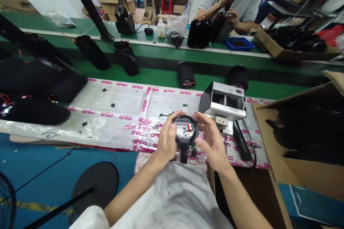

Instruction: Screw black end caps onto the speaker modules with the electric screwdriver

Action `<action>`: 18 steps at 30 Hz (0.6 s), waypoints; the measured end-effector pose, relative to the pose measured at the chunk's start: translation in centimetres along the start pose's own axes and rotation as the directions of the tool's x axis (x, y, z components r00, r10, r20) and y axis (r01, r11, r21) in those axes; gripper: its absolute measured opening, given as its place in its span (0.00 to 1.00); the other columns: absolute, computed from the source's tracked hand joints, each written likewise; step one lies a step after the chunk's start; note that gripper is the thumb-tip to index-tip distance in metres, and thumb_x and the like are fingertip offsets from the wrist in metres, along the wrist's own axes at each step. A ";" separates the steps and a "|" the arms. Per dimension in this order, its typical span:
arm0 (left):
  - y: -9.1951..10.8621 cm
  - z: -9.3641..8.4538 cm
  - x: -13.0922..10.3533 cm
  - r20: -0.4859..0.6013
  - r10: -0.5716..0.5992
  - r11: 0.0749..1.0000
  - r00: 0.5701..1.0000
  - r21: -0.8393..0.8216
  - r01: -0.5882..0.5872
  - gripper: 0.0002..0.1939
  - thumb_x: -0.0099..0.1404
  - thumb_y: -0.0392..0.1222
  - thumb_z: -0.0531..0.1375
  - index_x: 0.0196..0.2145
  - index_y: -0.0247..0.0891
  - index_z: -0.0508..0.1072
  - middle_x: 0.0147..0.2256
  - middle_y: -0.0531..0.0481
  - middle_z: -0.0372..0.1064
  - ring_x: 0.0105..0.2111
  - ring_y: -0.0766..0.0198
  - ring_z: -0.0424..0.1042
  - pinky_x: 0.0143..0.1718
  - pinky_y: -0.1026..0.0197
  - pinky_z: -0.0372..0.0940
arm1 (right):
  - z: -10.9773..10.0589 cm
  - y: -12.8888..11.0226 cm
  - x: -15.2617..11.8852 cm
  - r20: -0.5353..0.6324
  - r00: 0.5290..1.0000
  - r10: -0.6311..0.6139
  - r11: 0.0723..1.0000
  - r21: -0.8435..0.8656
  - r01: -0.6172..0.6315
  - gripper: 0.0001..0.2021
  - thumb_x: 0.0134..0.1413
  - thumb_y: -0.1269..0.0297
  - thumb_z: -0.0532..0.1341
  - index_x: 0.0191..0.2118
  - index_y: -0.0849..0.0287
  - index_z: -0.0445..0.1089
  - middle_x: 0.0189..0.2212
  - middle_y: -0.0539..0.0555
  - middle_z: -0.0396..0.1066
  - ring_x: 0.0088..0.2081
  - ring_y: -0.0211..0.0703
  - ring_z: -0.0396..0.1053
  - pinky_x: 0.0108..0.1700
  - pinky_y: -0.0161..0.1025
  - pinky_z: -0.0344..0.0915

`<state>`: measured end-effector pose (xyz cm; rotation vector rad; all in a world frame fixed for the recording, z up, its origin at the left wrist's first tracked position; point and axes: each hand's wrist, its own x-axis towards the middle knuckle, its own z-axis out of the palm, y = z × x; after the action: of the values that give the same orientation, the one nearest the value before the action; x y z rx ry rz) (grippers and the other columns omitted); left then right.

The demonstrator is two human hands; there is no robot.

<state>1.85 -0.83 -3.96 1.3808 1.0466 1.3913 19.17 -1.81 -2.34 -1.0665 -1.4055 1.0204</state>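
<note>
A round black part (185, 136) with a short black strap-like piece hanging below it is held over the near edge of the taped bench. Small red, white and yellow bits show inside its rim. My left hand (168, 137) grips its left side, thumb on the rim. On the other side, my right hand (212, 139) is beside the rim with its fingers apart and curved; whether the fingertips touch the rim is unclear. Just beyond my right hand stands a silver and black machine (225, 102) with a black cable.
Black cylindrical housings (185, 75) lie on the green conveyor (156, 75), with more piled at the left. An open carton (309, 171) of black parts is at the right. Across the line, a person (249, 10) handles a black housing near a blue tray (239, 44).
</note>
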 end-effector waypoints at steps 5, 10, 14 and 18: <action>-0.6 0.8 -1.0 -0.168 0.005 1.000 0.986 -0.003 -0.005 0.22 0.85 0.59 0.50 0.61 0.42 0.72 0.62 0.39 0.75 0.65 0.51 0.73 0.68 0.47 0.66 | 2.2 1.4 -0.8 -0.270 0.958 0.095 0.991 0.118 -0.065 0.16 0.68 0.54 0.71 0.58 0.50 0.78 0.57 0.57 0.82 0.57 0.49 0.81 0.61 0.46 0.77; -0.4 2.1 -2.5 -0.277 -0.008 0.999 0.961 -0.045 -0.004 0.19 0.86 0.55 0.52 0.61 0.44 0.73 0.62 0.41 0.76 0.64 0.53 0.75 0.66 0.49 0.68 | 3.7 0.9 -1.9 -0.390 0.914 0.113 0.990 0.118 -0.073 0.13 0.69 0.54 0.70 0.53 0.52 0.82 0.54 0.58 0.85 0.56 0.51 0.83 0.61 0.50 0.78; 0.1 2.8 -2.6 -0.307 -0.060 0.996 0.950 -0.084 0.035 0.20 0.87 0.55 0.49 0.61 0.46 0.74 0.63 0.43 0.75 0.63 0.54 0.75 0.65 0.50 0.69 | 4.2 0.5 -2.8 -0.427 0.898 0.103 0.993 0.101 -0.066 0.12 0.69 0.55 0.70 0.53 0.52 0.84 0.56 0.58 0.85 0.59 0.54 0.82 0.67 0.55 0.76; 0.4 2.9 -2.2 -0.323 -0.105 0.994 0.940 -0.053 0.092 0.22 0.86 0.58 0.49 0.58 0.45 0.75 0.60 0.44 0.75 0.61 0.54 0.74 0.65 0.50 0.68 | 4.7 0.6 -3.1 -0.416 0.895 0.160 0.981 0.166 -0.098 0.14 0.72 0.55 0.68 0.58 0.52 0.81 0.62 0.60 0.82 0.64 0.54 0.80 0.68 0.56 0.75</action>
<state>4.75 -3.09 -4.01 1.0756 1.2773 1.5903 14.68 -4.86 -4.01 -1.2045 -0.9021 0.8954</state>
